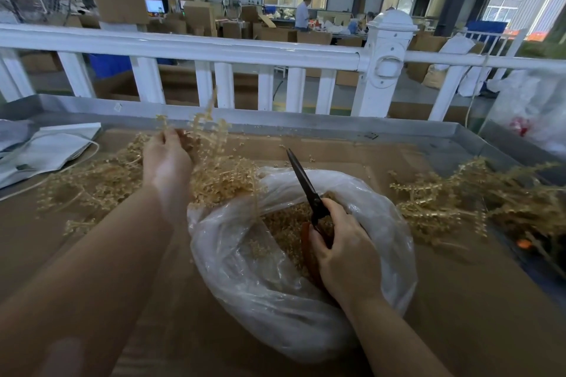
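My left hand (167, 159) grips a bunch of pale golden plastic sprigs (211, 162), lifted above the table at left of centre. My right hand (343, 249) holds a pair of dark scissors (304, 182) by the handles, blades closed and pointing up and away. The scissors hang over a clear plastic bag (275, 291) that lies open on the cardboard-covered table (477, 315). Inside the bag lie several small cut golden pieces (284, 226).
A heap of golden sprigs (92, 184) lies at the left, another heap (465, 202) at the right. White bags (52, 147) lie far left. A metal rim (306, 124) and a white fence (214, 49) bound the far edge. People work among cartons beyond.
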Demonstrator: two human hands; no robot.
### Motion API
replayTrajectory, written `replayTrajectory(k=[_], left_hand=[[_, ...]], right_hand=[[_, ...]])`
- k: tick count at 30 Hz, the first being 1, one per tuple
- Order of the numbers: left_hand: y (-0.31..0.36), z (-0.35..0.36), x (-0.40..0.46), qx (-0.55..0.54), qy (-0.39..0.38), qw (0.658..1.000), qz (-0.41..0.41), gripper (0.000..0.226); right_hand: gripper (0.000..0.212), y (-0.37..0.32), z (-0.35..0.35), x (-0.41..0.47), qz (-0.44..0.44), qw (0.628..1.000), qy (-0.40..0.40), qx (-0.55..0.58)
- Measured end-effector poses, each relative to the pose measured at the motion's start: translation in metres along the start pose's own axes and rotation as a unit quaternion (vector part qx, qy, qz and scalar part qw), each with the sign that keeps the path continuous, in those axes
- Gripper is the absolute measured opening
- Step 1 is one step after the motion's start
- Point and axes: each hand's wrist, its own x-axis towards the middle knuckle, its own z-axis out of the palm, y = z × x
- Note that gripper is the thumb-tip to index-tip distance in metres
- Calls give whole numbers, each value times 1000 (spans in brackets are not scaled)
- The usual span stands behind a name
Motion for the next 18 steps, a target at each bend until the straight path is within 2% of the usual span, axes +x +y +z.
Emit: replayTrajectory(k=[2,3,8,10,11,14,16,18], left_hand=[[6,2,-6,-145,-61,982,-109,25],[8,2,-10,-183,-87,969,-143,27],[10,7,-45,-225,-185,938,-186,25],[3,10,-56,-192,-220,939,-180,31],[-2,13,-61,-141,-225,950,-162,30],[-25,23,-74,28,-208,976,-57,6],[-41,29,-79,67,-214,974,-37,19],[-49,28,-81,26,-232,968,-91,45]], right_hand=[[49,0,0,0,0,1000,-1,0],[49,0,0,0,0,1000,-1,0],[49,0,0,0,2,1000,-2,1],[50,1,1,0,2,1000,0,2],[50,1,1,0,1,1000,0,2],[50,1,1,0,3,1000,2,0],[50,1,2,0,5,1000,4,-2],[50,1,2,0,5,1000,5,-4]])
